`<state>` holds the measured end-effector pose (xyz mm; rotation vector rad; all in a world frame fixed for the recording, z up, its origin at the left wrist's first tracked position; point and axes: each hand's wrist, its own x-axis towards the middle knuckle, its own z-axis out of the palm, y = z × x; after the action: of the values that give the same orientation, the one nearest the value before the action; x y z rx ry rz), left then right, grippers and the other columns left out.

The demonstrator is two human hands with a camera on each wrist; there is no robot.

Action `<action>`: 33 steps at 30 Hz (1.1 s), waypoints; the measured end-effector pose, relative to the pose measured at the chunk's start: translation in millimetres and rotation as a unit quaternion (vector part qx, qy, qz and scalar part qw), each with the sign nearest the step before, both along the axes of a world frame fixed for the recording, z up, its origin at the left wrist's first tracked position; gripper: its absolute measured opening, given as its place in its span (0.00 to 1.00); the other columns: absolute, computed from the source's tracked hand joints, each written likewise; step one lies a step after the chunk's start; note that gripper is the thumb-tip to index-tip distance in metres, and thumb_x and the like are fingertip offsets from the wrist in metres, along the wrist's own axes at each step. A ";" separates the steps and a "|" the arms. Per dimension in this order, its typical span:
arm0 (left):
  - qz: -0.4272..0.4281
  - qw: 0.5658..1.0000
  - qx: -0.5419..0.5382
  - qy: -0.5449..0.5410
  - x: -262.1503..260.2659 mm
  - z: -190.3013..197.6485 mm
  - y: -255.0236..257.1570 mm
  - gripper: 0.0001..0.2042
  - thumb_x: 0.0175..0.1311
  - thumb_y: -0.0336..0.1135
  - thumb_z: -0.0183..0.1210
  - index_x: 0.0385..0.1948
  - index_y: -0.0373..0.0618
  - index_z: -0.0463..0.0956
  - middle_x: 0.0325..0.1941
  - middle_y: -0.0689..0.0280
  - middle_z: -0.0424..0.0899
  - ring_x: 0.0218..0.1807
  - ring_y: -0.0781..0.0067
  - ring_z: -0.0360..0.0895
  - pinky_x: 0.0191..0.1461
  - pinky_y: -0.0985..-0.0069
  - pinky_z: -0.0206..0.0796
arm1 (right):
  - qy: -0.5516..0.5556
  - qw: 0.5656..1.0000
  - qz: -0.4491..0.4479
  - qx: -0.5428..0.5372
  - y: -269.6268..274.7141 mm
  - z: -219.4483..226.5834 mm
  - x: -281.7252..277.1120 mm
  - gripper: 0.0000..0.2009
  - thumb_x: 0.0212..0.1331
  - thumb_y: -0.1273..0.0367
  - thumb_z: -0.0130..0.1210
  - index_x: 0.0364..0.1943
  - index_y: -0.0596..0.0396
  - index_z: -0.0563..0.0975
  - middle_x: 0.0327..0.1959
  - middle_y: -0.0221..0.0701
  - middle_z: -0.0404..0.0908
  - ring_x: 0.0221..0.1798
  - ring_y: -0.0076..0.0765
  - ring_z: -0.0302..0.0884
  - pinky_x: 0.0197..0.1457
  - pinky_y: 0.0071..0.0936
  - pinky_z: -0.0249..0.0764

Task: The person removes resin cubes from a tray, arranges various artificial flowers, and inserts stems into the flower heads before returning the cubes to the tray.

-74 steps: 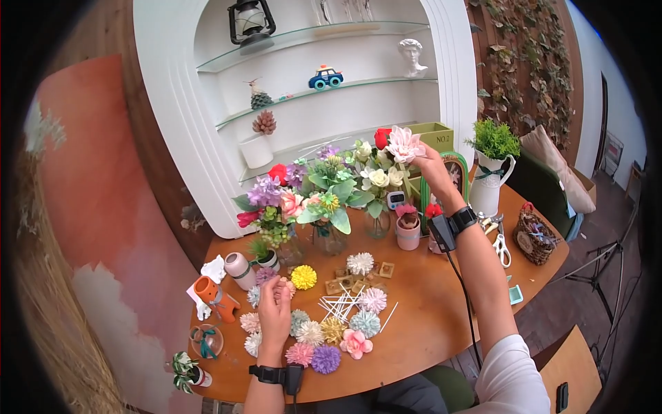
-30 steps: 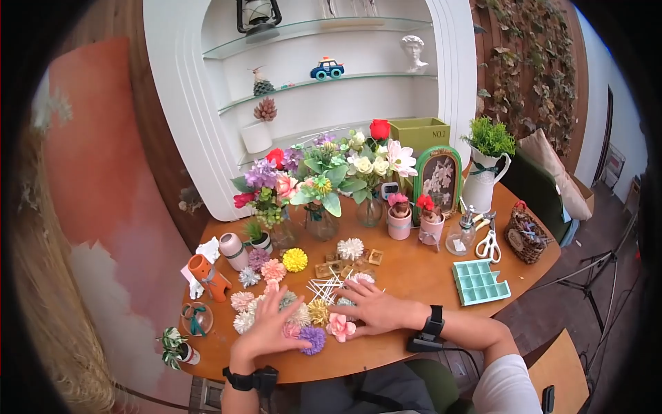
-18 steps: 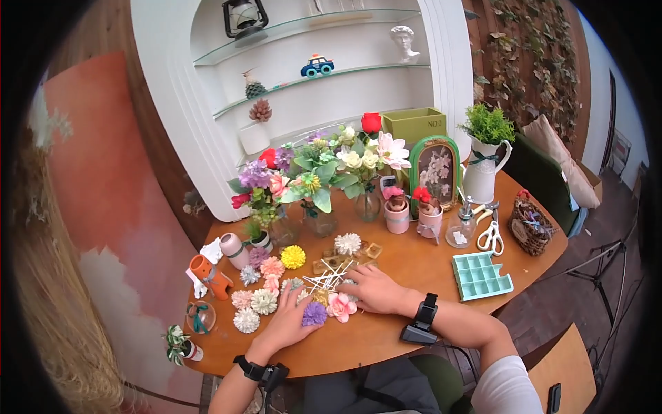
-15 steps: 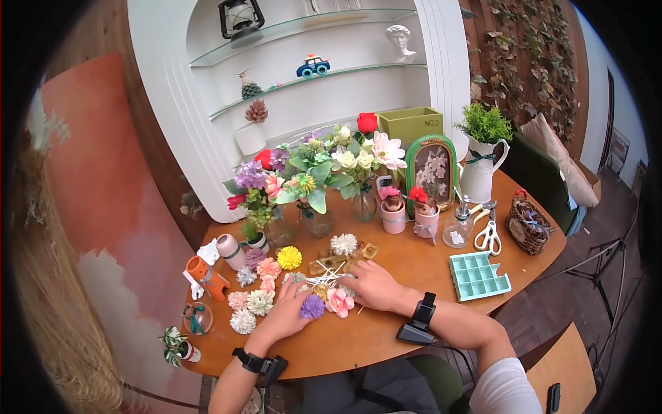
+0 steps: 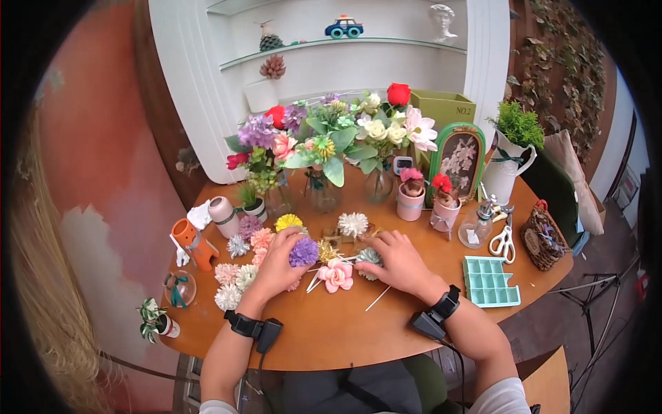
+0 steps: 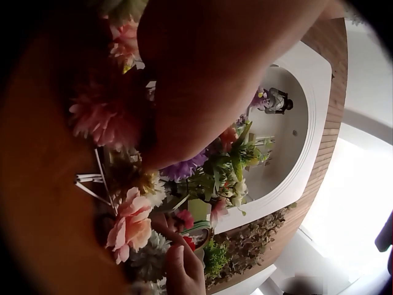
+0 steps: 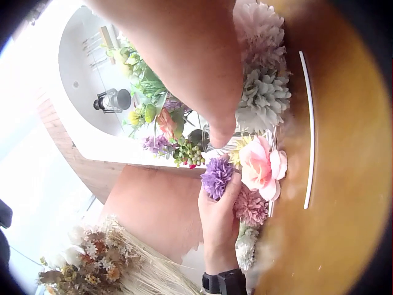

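Note:
My left hand (image 5: 279, 265) pinches a purple pompom flower (image 5: 303, 252) between thumb and fingers. A dusty pink pompom flower (image 7: 250, 206) sits under that hand in the right wrist view. My right hand (image 5: 401, 265) curls its thumb and fingers round a pale blue-green pompom flower (image 5: 369, 261), with a pale pink pompom flower (image 7: 259, 34) beside it. Between the hands lie a pink rose head (image 5: 336, 275) and a gold pompom flower (image 5: 327, 250). White sticks (image 5: 314, 281) poke out near the rose, and a single white stick (image 5: 377, 299) lies apart.
More pompom flowers, including a yellow one (image 5: 288, 222) and a white one (image 5: 353, 223), surround the hands. Glass vases of flowers (image 5: 324, 196) line the back. At right are a mint compartment tray (image 5: 491, 281), scissors (image 5: 503, 243) and a wicker basket (image 5: 542, 238). An orange dog-shaped pot (image 5: 196, 245) stands left.
My right hand left the large pale pink flower in the vase and came down to the pompom flowers. Both hands closed in on them; the purple flower and the blue-green flower have shifted with them.

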<state>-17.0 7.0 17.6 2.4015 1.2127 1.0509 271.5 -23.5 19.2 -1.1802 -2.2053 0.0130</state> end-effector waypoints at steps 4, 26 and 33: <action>0.053 0.996 0.066 0.025 -4.6 8.5 -6.0 0.24 0.51 0.29 0.70 0.52 0.39 0.74 0.59 0.55 0.73 0.63 0.52 0.71 0.66 0.66 0.63 | -0.015 1.000 -0.012 -0.011 1.5 -2.8 0.7 0.16 0.61 0.61 0.61 0.49 0.55 0.80 0.41 0.38 0.78 0.47 0.46 0.72 0.51 0.39 0.68; -0.301 0.851 -0.413 -0.120 24.8 -0.9 -32.3 0.31 0.55 0.31 0.70 0.62 0.42 0.69 0.58 0.66 0.76 0.59 0.76 0.73 0.64 0.75 0.65 | -0.077 0.930 0.210 -0.291 -36.7 38.2 0.4 0.11 0.57 0.69 0.64 0.44 0.53 0.79 0.43 0.34 0.78 0.37 0.40 0.80 0.40 0.34 0.77; -0.338 0.820 -0.420 -0.193 20.4 -24.8 -33.0 0.28 0.54 0.25 0.64 0.61 0.42 0.69 0.58 0.64 0.72 0.59 0.73 0.72 0.64 0.74 0.64 | -0.102 0.936 0.159 -0.298 -31.0 19.0 4.3 0.11 0.60 0.67 0.61 0.43 0.55 0.76 0.41 0.36 0.76 0.45 0.51 0.78 0.46 0.43 0.74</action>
<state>3.4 -26.0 -7.2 1.5769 0.4321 0.5397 275.8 -54.5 38.1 -1.1406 -2.6540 0.7763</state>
